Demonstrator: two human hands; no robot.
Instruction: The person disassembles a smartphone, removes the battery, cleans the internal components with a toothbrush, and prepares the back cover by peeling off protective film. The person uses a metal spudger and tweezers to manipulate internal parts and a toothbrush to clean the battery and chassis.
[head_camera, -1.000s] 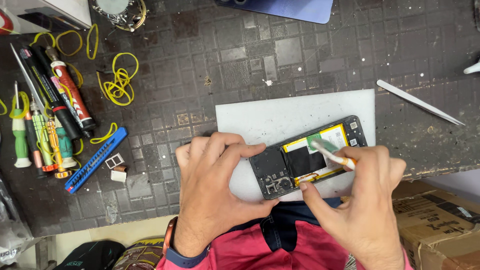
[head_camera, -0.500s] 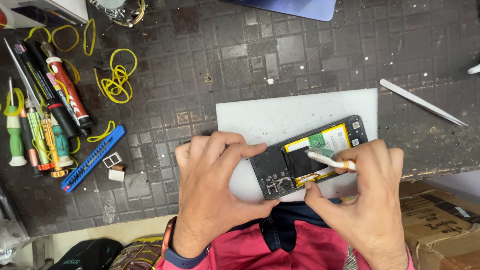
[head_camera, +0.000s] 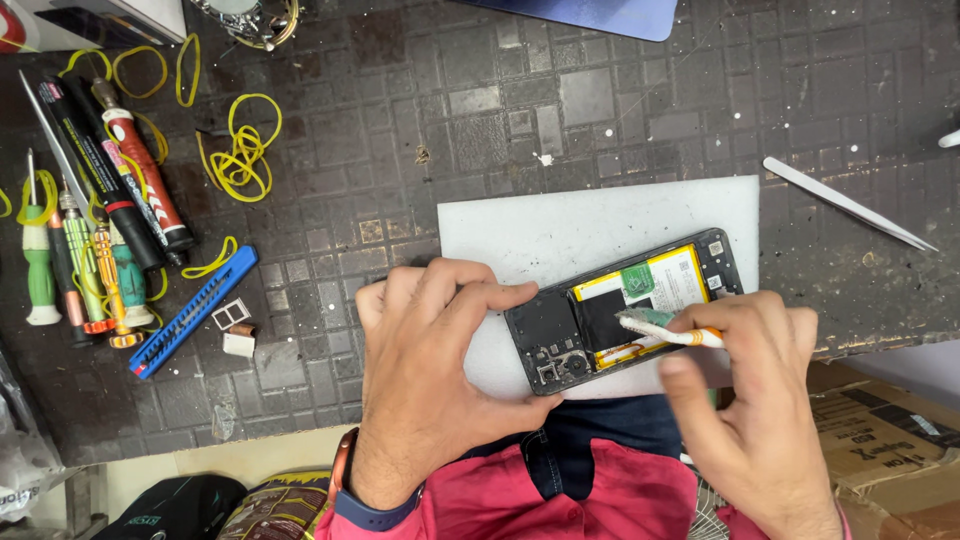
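Observation:
An opened black phone (head_camera: 560, 330) with a yellow-edged battery (head_camera: 675, 280) lies tilted on a white mat (head_camera: 560, 225) at the near edge of the dark workbench. My left hand (head_camera: 430, 370) holds the phone's left end, thumb and fingers around its camera corner. My right hand (head_camera: 750, 400) grips a small toothbrush (head_camera: 665, 328) with a white and orange handle. Its bristles rest on the phone's inside, just below the battery.
Screwdrivers and pens (head_camera: 90, 230) lie at the left with a blue pry tool (head_camera: 190, 310) and yellow rubber bands (head_camera: 240, 150). White tweezers (head_camera: 850, 205) lie at the right. A cardboard box (head_camera: 890, 440) sits below the bench edge at the lower right.
The brush has shifted a little to the left along the lower edge of the battery. My left hand stays on the phone.

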